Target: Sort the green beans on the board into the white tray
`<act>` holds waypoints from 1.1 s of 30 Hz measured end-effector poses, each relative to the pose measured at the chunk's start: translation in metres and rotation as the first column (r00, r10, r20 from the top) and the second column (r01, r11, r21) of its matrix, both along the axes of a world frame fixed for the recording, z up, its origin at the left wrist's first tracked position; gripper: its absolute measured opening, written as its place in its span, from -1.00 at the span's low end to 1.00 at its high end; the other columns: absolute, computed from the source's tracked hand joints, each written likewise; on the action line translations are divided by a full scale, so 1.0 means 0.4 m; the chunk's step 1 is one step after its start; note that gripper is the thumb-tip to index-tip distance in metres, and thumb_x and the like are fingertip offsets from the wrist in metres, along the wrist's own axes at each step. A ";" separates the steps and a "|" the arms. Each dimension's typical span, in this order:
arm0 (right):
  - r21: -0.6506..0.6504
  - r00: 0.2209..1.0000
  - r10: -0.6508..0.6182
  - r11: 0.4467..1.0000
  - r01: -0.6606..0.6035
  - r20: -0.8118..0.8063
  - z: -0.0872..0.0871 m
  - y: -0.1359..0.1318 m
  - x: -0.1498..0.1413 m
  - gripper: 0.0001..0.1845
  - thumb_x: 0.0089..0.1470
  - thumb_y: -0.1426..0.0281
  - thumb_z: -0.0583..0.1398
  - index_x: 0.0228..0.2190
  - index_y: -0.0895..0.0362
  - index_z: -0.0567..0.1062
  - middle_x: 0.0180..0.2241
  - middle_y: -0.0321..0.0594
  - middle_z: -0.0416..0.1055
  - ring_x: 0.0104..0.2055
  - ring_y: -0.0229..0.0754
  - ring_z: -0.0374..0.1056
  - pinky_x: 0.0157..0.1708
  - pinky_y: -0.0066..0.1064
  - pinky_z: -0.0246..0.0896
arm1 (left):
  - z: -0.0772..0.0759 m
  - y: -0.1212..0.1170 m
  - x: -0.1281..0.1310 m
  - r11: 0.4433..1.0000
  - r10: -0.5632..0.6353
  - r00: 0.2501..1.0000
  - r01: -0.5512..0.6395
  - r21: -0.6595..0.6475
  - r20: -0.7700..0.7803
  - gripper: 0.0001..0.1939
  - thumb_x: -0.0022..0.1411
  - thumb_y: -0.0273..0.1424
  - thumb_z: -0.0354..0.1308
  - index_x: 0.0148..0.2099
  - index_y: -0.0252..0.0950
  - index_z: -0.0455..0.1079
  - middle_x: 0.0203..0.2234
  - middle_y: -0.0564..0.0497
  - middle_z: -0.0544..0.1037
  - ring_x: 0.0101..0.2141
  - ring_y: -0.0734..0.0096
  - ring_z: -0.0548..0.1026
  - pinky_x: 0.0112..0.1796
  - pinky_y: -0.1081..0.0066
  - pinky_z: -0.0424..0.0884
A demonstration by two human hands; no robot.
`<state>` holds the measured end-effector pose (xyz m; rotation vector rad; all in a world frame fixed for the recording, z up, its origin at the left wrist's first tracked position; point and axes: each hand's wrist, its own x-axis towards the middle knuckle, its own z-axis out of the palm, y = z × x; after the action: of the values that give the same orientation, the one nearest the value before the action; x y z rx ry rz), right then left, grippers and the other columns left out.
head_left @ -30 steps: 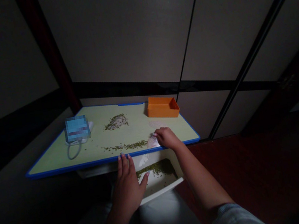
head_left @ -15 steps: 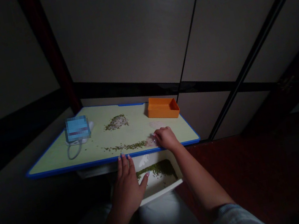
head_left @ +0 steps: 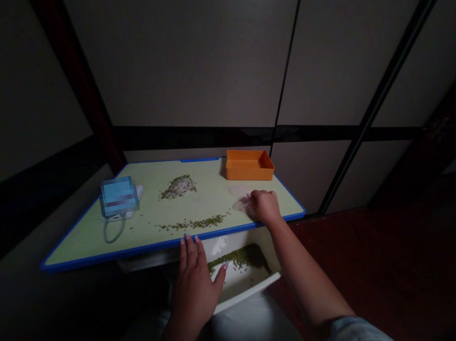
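My left hand (head_left: 196, 285) lies with its fingers stretched out, their tips against the blue front edge of the small pale-green table (head_left: 141, 180). Its thumb hangs over a white drawer (head_left: 249, 293) that holds green beans (head_left: 247, 255). On the tabletop my right hand (head_left: 266, 206) is closed, fingertips pinched together; whatever is in them is too small to make out. Just left of those fingertips is a pinkish pale patch (head_left: 242, 205). A loose row of green beans (head_left: 204, 222) runs along the front edge, left of this patch.
Toward the back sits a mixed pile of pale and green grains (head_left: 178, 187). An orange box (head_left: 249, 168) stands at the back right. On the left are a blurred blue object (head_left: 118, 196) and a grey cable loop (head_left: 115, 231). Cabinet panels (head_left: 198, 52) rise behind the table.
My right hand has moved to the right, away from the row of beans, and the pale patch beside it now lies farther right. My left hand has stayed in place.
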<state>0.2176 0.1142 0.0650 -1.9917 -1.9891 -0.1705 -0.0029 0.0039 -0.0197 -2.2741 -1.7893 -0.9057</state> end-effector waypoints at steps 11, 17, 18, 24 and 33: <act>-0.071 0.995 0.100 0.993 -0.098 0.023 0.002 -0.004 -0.005 -0.77 0.17 0.30 0.08 -0.29 0.12 0.50 -0.27 -0.11 0.51 -0.21 -0.17 0.35 -0.22 -0.37 -0.09 | 0.000 0.001 0.002 1.000 0.000 1.000 0.000 0.014 0.028 -0.17 0.16 -0.04 -0.03 0.28 -0.57 0.00 0.29 -0.42 -0.01 0.30 -0.06 -0.14 0.17 0.05 0.13; -0.042 0.988 0.154 0.987 -0.153 0.018 0.000 -0.007 -0.011 -0.70 0.23 0.32 0.01 -0.31 0.14 0.51 -0.30 -0.10 0.50 -0.25 -0.18 0.34 -0.22 -0.37 -0.11 | 0.005 0.000 0.002 1.000 -0.004 1.000 0.004 -0.007 0.016 -0.16 0.17 -0.04 -0.04 0.27 -0.60 0.00 0.29 -0.45 -0.03 0.30 -0.07 -0.15 0.17 0.04 0.12; -0.036 0.987 0.157 0.987 -0.156 0.018 0.000 -0.007 -0.012 -0.69 0.23 0.32 0.01 -0.31 0.14 0.51 -0.30 -0.09 0.50 -0.25 -0.18 0.34 -0.21 -0.37 -0.10 | 0.006 0.000 0.002 1.000 -0.002 1.000 0.002 -0.011 0.014 -0.16 0.17 -0.04 -0.04 0.27 -0.62 0.01 0.28 -0.47 -0.02 0.30 -0.08 -0.14 0.17 0.05 0.12; -0.022 0.994 0.108 0.994 -0.107 0.026 0.004 -0.006 -0.011 -0.68 0.23 0.30 0.00 -0.33 0.15 0.51 -0.30 -0.07 0.51 -0.24 -0.16 0.35 -0.21 -0.34 -0.09 | 0.009 -0.002 0.004 1.000 -0.003 1.000 0.003 -0.015 0.016 -0.17 0.17 -0.04 -0.04 0.26 -0.63 0.02 0.28 -0.48 -0.02 0.30 -0.10 -0.13 0.17 0.03 0.12; -0.002 0.999 0.032 0.999 -0.032 0.028 0.006 -0.005 -0.010 -0.65 0.24 0.32 -0.02 -0.33 0.15 0.52 -0.30 -0.05 0.51 -0.23 -0.13 0.37 -0.19 -0.31 -0.06 | 0.006 -0.001 0.002 1.000 -0.006 1.000 0.006 -0.019 0.004 -0.15 0.18 -0.03 -0.04 0.27 -0.66 0.00 0.28 -0.50 -0.03 0.30 -0.12 -0.14 0.17 0.03 0.12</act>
<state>0.2137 0.1120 0.0676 -1.9670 -2.0377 -0.1907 -0.0020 0.0034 -0.0173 -2.2921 -1.8008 -0.8989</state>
